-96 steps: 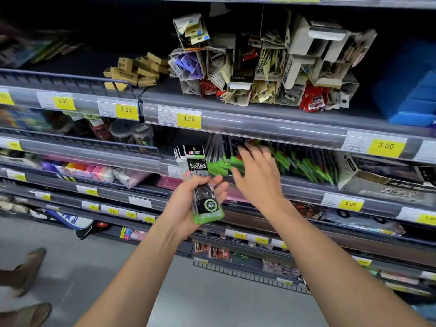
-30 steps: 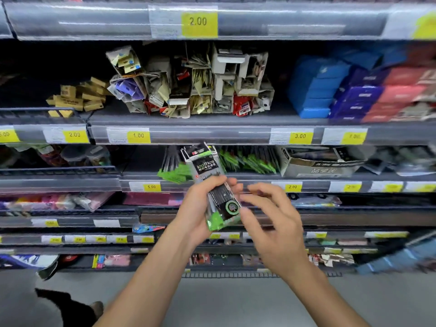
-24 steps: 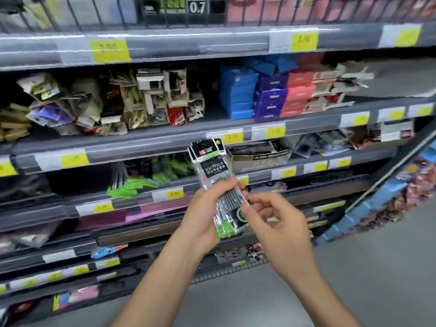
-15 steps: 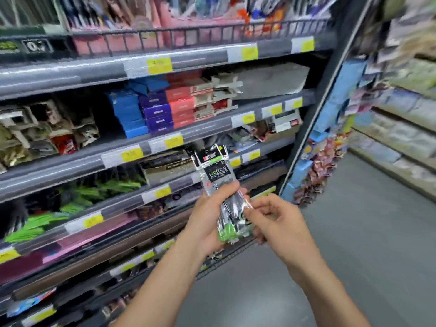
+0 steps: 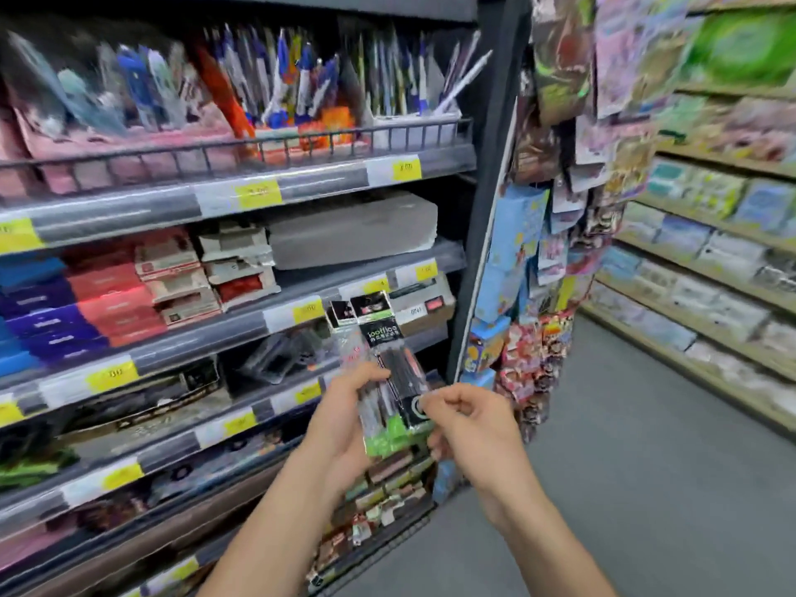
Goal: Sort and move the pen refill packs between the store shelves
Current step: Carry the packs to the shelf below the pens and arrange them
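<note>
Several refill packs [image 5: 383, 372], fanned and upright, in front of the shelves [image 5: 258, 325]; exact count unclear, at least two header cards show. Front pack reads "iooffice"; green at the base. Left hand [image 5: 344, 420] grips the stack, fingers curled round it. Right hand [image 5: 469, 424] pinches the front pack's lower edge. Yellow price tags [image 5: 308, 310] blurred, unreadable.

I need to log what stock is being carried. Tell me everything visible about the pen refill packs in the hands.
The pen refill packs are a fanned bunch of clear plastic sleeves with black header cards, dark refills inside and green bottoms. They stand nearly upright before the shelves. The left hand grips them from the left; the right hand pinches their lower right edge.
</note>
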`<action>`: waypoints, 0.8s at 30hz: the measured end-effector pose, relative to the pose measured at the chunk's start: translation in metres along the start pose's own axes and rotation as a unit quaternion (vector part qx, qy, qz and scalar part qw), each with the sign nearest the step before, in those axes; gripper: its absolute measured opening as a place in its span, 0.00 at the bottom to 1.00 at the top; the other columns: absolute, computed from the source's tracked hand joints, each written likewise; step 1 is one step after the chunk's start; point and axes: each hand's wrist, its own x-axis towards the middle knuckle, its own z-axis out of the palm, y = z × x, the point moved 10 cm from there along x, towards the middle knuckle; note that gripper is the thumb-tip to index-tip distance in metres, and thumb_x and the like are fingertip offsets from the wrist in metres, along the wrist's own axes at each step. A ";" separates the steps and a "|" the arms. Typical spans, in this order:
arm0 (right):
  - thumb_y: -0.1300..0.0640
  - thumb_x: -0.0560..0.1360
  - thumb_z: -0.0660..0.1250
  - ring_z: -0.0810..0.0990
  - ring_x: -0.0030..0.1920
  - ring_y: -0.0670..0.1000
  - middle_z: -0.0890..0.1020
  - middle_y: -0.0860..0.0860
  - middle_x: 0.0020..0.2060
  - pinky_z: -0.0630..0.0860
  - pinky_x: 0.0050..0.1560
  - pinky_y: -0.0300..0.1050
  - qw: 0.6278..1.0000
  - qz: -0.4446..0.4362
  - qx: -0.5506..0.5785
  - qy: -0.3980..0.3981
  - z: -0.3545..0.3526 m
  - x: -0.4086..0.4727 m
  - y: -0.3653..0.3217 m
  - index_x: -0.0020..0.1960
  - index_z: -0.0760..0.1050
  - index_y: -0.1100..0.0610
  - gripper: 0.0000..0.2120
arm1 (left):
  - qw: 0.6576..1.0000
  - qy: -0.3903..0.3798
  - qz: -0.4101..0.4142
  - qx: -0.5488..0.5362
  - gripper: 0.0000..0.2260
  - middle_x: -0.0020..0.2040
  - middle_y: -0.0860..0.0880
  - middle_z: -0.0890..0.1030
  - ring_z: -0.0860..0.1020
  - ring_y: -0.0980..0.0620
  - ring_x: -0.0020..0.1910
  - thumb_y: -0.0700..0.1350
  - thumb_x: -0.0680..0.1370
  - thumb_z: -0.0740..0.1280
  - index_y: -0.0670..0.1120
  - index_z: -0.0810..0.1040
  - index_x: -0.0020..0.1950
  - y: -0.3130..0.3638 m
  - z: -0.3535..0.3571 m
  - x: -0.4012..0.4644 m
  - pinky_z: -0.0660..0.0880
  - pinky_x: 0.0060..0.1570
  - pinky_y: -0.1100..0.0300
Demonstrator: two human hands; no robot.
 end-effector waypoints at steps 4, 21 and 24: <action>0.55 0.78 0.73 0.77 0.27 0.52 0.77 0.52 0.27 0.75 0.29 0.44 0.997 0.037 0.033 -0.058 -0.011 0.058 -0.004 0.41 0.84 0.53 0.07 | 0.999 0.028 0.037 0.009 0.06 0.41 0.46 0.88 0.87 0.43 0.43 0.42 0.67 0.77 0.48 0.89 0.43 0.015 0.009 0.054 0.84 0.46 0.47; 0.59 0.77 0.74 0.79 0.31 0.52 0.79 0.56 0.30 0.80 0.35 0.41 0.984 0.083 0.079 -0.136 -0.021 0.254 -0.046 0.46 0.82 0.65 0.08 | 0.975 0.198 0.101 -0.008 0.15 0.51 0.38 0.88 0.88 0.39 0.46 0.46 0.74 0.78 0.42 0.86 0.58 0.072 0.035 0.195 0.85 0.41 0.46; 0.59 0.77 0.73 0.78 0.29 0.50 0.79 0.55 0.28 0.80 0.34 0.41 0.988 0.055 0.062 -0.127 -0.014 0.284 -0.058 0.44 0.82 0.64 0.08 | 0.969 0.219 0.100 -0.048 0.15 0.50 0.37 0.88 0.88 0.39 0.41 0.48 0.75 0.77 0.40 0.86 0.57 0.077 0.030 0.198 0.84 0.34 0.47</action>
